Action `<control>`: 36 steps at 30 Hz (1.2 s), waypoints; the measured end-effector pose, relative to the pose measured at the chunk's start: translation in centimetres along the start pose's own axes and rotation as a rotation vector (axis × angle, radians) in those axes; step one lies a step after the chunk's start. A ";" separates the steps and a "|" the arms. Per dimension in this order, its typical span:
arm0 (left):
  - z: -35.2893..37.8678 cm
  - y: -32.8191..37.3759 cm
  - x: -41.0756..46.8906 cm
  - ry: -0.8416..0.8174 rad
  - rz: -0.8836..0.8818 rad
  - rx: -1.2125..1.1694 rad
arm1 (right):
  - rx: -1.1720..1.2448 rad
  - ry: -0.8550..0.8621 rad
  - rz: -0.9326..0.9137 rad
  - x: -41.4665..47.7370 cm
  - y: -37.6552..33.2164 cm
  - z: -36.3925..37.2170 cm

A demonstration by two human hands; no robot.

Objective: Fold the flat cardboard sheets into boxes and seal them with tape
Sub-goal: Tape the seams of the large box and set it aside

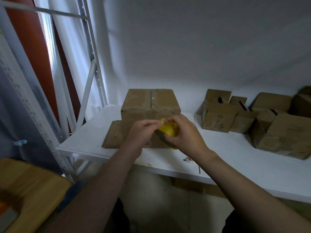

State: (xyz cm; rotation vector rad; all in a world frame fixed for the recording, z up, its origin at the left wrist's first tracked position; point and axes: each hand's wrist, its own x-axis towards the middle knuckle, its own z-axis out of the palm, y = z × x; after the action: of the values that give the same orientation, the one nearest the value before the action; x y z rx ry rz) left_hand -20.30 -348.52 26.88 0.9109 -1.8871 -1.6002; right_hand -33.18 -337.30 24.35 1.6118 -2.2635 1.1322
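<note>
Lower left corner: tan wooden surface [25, 190], blurred, close to the camera

Left edge: grey hanging sheet [20, 101] with a red-brown upright [25, 39] behind it

Left of centre: white metal shelving frame [94, 64], perforated uprights and a slanted brace, standing against a pale wall

Bench [80, 145]: white top, running from the frame to the right edge of view

Flat cardboard piece [114, 137]: lay on the bench against the lower left of the closed box; whether it ran beneath the box could not be told

Closed box [151, 105]: brown cardboard, stood upright on the bench near the wall, top flaps shut with a strip of tape along the middle seam

Left hand [143, 132]: fingers curled, thumb and forefinger pinched at the upper rim of the tape roll

Tape roll [169, 130]: yellow with a dark inner core, held off the bench just in front of the closed box, between both hands

Right hand [186, 133]: fingers wrapped round the right side of the roll, gripping it

Small scrap [188, 159]: lay on the bench below the right wrist

Right: cluster of smaller boxes [217, 118], some with flaps standing open, huddled together on the bench, well apart from the closed box
</note>
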 end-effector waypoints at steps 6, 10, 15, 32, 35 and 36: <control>-0.5 2.4 -0.9 0.030 0.115 0.169 | -0.123 -0.047 -0.186 0.1 -1.0 -3.0; -1.2 3.2 -1.0 0.019 0.132 0.142 | -0.089 -0.078 -0.274 0.0 -0.9 -4.3; -1.4 3.9 -0.9 0.055 0.176 0.229 | -0.189 -0.143 -0.334 0.2 -2.0 -5.9; -5.2 3.8 1.2 0.273 0.241 0.135 | -0.307 -0.381 -0.245 2.4 1.1 -9.4; -6.7 3.0 2.1 0.314 0.191 0.106 | -0.323 -0.388 -0.221 2.9 2.5 -10.5; -7.0 2.7 2.3 0.316 0.176 0.096 | -0.306 -0.362 -0.243 3.1 2.9 -10.6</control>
State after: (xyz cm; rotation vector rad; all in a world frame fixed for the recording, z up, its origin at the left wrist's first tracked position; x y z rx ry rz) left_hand -17.14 -354.55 30.75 0.9466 -1.7770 -1.1939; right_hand -40.11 -332.42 32.01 2.0100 -2.2135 0.4398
